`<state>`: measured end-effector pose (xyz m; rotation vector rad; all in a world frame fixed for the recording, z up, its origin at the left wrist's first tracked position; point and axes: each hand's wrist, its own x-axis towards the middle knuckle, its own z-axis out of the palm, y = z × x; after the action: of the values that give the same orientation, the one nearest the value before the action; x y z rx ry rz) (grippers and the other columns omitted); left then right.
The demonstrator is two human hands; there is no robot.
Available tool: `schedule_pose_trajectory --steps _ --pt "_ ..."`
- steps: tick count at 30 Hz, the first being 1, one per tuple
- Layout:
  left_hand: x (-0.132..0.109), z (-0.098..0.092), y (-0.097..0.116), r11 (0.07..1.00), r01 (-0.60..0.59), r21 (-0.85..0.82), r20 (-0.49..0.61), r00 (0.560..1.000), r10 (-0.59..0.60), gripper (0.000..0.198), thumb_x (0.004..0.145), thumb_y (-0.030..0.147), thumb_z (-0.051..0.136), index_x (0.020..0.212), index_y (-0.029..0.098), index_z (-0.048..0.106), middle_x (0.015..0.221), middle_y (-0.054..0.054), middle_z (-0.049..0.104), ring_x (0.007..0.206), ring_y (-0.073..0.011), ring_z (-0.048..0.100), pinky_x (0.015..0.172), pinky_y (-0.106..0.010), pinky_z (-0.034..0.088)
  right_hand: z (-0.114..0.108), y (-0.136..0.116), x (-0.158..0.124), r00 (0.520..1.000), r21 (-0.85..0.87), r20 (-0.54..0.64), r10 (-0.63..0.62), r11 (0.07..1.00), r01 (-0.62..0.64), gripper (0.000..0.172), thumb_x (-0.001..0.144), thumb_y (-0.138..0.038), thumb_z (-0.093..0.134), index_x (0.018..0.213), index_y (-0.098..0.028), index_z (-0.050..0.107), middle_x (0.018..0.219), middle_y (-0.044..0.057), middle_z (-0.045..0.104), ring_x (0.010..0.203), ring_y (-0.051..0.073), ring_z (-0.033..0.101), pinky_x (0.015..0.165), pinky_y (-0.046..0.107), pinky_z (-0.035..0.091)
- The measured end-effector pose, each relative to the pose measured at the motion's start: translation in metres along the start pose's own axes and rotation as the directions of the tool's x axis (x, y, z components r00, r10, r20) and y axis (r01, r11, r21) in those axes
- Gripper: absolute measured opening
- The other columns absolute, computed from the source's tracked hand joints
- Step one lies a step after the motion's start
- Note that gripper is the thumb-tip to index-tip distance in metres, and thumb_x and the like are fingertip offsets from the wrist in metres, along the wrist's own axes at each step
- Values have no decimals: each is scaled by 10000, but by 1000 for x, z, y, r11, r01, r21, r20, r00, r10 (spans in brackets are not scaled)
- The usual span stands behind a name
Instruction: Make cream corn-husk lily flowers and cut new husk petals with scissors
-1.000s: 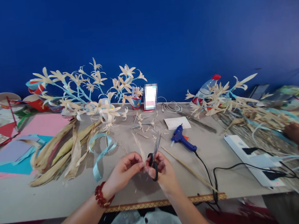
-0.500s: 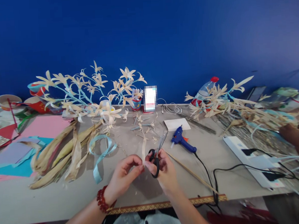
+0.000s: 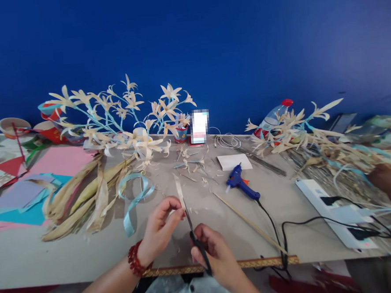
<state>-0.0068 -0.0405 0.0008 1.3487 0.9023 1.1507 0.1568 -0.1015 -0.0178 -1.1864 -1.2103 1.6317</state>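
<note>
My left hand (image 3: 161,230) pinches a narrow pale strip of dried husk (image 3: 178,188) that stands up from my fingertips. A red bead bracelet (image 3: 133,259) circles that wrist. Black-handled scissors (image 3: 195,237) are gripped in my right hand (image 3: 212,251), close to the table's front edge. Their blades point up toward the foot of the strip, next to my left fingers.
Dried corn husks (image 3: 82,195) and a light blue ribbon (image 3: 132,199) lie at left. Husk flower sprays (image 3: 121,120) stand behind. A blue glue gun (image 3: 239,183), a wooden stick (image 3: 249,222), a white power strip (image 3: 335,211) and another person's arm (image 3: 388,183) are at right.
My right hand drew the scissors back toward me and swung their blades from up-right to up-left, against the strip. The strip now leans left.
</note>
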Motion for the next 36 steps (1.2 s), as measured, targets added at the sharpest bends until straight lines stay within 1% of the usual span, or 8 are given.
schedule_pose_trajectory --steps 5,11,20,32,36 --pt "-2 -1 -1 995 -33 92 3 999 32 113 913 247 516 837 181 567 766 -7 550 713 -135 523 680 -249 423 3 -7 5 1000 45 3 2 999 -3 532 690 -671 669 726 -195 433 594 -49 482 515 86 433 501 210 318" --pt "-2 -2 0 987 -43 153 15 999 41 124 919 256 506 833 182 558 759 -4 551 709 -133 521 676 -247 418 4 -4 6 1000 40 -15 3 999 -2 528 684 -661 681 712 -192 441 581 -50 483 498 81 418 485 208 305" --pt "-1 -3 0 990 -20 136 8 1000 19 137 918 271 509 827 179 554 761 -9 551 711 -137 524 678 -254 422 3 0 8 999 56 -24 35 998 -33 501 697 -620 694 705 -202 419 533 -74 452 453 69 403 452 193 303" --pt "-1 -3 0 993 -23 116 39 999 19 146 920 271 499 814 182 546 761 -10 549 715 -142 527 679 -257 417 3 -4 7 999 86 -1 51 995 -51 513 681 -634 693 676 -204 412 523 -79 451 439 63 420 441 186 322" --pt "0 -3 2 995 -23 98 42 999 19 146 915 265 501 808 179 550 759 -12 548 707 -143 525 673 -255 418 3 -5 6 999 85 -2 52 995 -52 515 677 -641 691 673 -206 415 509 -83 448 427 60 406 431 185 315"
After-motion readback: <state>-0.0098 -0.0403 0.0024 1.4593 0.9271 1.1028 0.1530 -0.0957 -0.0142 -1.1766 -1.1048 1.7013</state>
